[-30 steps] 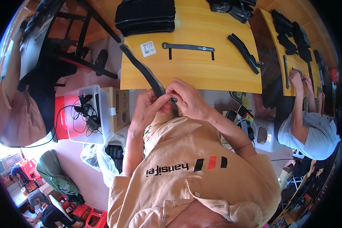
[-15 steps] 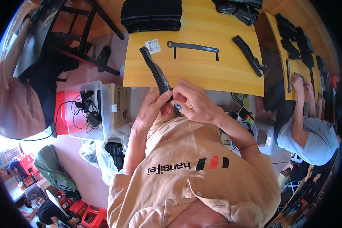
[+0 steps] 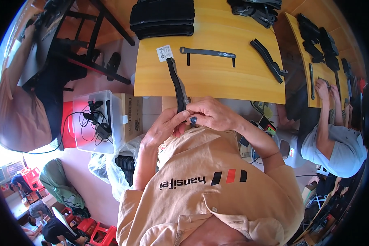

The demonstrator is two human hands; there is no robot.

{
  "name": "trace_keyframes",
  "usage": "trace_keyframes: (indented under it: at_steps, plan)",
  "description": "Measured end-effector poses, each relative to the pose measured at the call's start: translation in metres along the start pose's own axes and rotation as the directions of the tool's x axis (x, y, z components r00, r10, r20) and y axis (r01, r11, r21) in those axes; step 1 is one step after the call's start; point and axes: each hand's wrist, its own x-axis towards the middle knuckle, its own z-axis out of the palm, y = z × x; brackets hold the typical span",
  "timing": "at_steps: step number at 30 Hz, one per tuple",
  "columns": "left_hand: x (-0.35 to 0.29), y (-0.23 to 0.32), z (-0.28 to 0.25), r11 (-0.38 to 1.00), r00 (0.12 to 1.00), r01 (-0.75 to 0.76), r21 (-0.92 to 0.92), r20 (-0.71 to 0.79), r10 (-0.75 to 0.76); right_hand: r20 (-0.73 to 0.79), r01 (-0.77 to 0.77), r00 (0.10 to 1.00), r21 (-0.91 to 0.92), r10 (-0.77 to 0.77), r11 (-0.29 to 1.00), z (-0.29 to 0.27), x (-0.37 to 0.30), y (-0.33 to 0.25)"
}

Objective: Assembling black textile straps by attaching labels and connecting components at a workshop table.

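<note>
A long black-and-grey fabric strap (image 3: 176,84) stands up from my hands in front of the table's near edge; its far end overlaps the table. My left hand (image 3: 168,125) is closed around its lower end, thumb along the strap. Pressed against the left one, my right hand (image 3: 213,114) pinches at the same lower end with fingers curled. A small dark shiny piece (image 3: 193,120) shows at the right fingers; I cannot make out what it is. Beyond, a grey strap (image 3: 207,52) with a looped end lies across two short black strips on the table.
The yellow wooden table (image 3: 233,88) holds a white label (image 3: 165,53), black straps (image 3: 268,61) at right, and stacked black straps (image 3: 162,18) at the back. A clear bin (image 3: 95,123) of cables and a cardboard box (image 3: 131,117) stand left. A co-worker (image 3: 334,143) sits right.
The strap has swung from leaning left to nearly upright. Both hands have dropped slightly toward my body, and my right fingers have closed in flatter against the left hand.
</note>
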Motion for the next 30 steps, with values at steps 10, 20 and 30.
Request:
trace_keyframes:
  at_steps: [10, 20, 30]
  plan:
    - [0.001, -0.003, -0.003, 0.991, 0.982, -0.107, -0.08, 0.147, 0.118, 0.008, -0.123, 0.991, 0.479, 0.135, 0.869, 0.005, -0.007, -0.009]
    - [-0.002, 0.006, 0.002, 0.965, 0.993, -0.002, -0.262, 0.11, 0.033, 0.153, -0.212, 0.965, 0.932, 0.211, 0.295, 0.006, -0.006, -0.001]
    - [0.001, 0.007, 0.002, 0.996, 1.0, 0.026, -0.09, -0.008, -0.027, -0.236, 0.153, 0.947, -0.263, -0.218, 0.953, 0.008, -0.004, -0.008]
